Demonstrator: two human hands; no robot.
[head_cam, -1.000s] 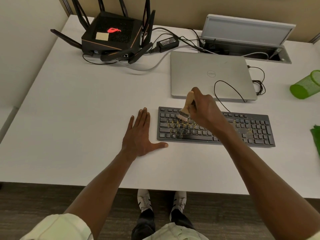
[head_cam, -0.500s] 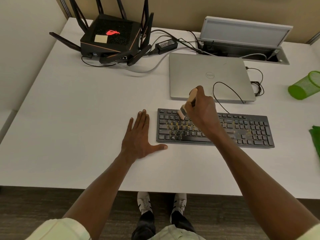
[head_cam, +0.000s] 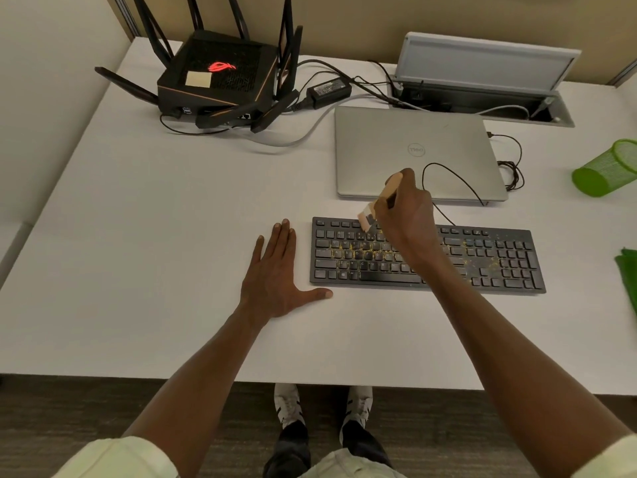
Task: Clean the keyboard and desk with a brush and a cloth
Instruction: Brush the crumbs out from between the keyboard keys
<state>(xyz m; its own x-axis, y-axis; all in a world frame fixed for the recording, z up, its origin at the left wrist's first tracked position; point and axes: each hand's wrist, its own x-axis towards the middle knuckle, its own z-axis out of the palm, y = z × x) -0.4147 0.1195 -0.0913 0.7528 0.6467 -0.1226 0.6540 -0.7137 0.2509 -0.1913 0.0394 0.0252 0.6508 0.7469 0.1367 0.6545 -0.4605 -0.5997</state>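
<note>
the right hand (head_cam: 408,215) clenched a small wooden-handled brush (head_cam: 377,208), bristles tilted down onto the top rows of the flat black keyboard (head_cam: 482,260), likely to flick out its yellow crumbs (head_cam: 348,251). left of the keyboard, the left hand (head_cam: 275,281) lay flat, fingers released, probably bracing.

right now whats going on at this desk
A person is cleaning a black keyboard. Their right hand grips a small wooden-handled brush, bristles down at the keyboard's top rows. Yellowish crumbs show on the middle keys and near the number pad. The left hand rests flat on the desk, left of the keyboard. A closed laptop lies behind it.
</note>
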